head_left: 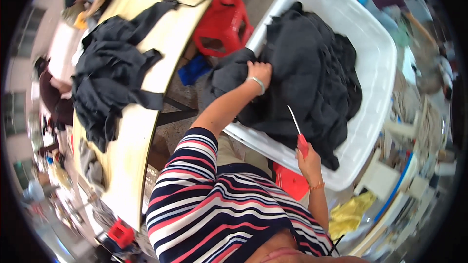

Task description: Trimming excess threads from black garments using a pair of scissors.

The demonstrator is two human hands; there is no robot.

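Centre right: white tub [385, 63] heaped with dark garments [312, 73]; bare wall shows only along its right side and lower corner. Left hand [259, 72] presses the pile's left edge; right hand [308, 158] at the near rim holds a red-handled tool [298, 134]. Red stool [222, 24] blocks the gap to the yellow surface [129, 156], whose upper half is covered by dark cloth [109, 75]; lower stretch bare

Dark garments [312, 73] in the tub: matt black woven cloth, soft and creased. White tub [375, 53]: smooth, slightly glossy plastic. Thread snips [298, 134] in the right hand [307, 158]: bright metal blades, red plastic handle. Bangle [257, 84] at the left hand [260, 70]: shiny metal. Worktable [141, 131]: smooth pale wood-look top, low sheen. Red stool [222, 24]: glossy moulded plastic. Striped top [219, 204]: matt knit cloth.
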